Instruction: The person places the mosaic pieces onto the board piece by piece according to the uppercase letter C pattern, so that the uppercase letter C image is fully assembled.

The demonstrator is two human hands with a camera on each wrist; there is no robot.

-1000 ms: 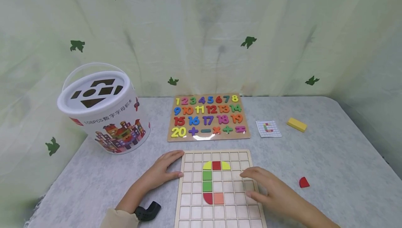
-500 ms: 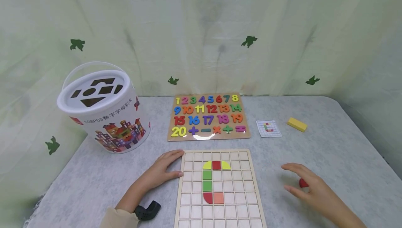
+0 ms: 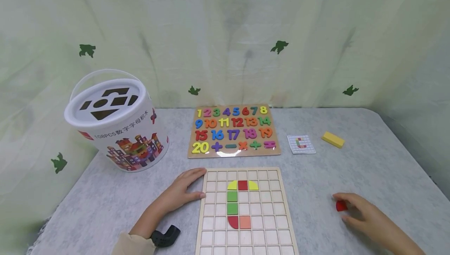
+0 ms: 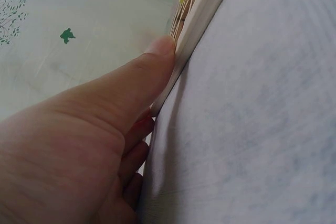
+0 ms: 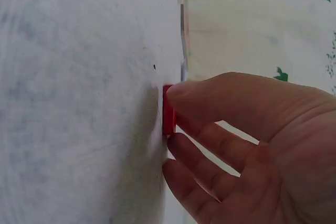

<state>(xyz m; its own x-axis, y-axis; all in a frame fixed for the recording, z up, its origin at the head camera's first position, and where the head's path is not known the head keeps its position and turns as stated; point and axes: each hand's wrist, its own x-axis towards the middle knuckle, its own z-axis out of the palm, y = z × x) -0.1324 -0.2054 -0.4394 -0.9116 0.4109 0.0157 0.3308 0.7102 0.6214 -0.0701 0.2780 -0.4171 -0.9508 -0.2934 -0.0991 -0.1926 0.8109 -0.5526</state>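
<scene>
Head view gives me the layout I need: the right hand sits on the tabletop well to the right of the grid board, and its thumb and fingers curl round the small red block, which lies flat on the cloth at the fingertips. From my right wrist view the red block shows edge-on between the thumb above and the fingers below, so I read it as pinched, though not lifted off the surface as far as I can tell. The block lies toward the board side of the hand, so the board is off to the left from there, with bare cloth between. My left hand rests spread and flat against the board's left edge, thumb along the frame; the left wrist view shows that thumb touching the rim. The right hand is plainly the nearer one to the red piece; the left is well apart, across the board
</scene>
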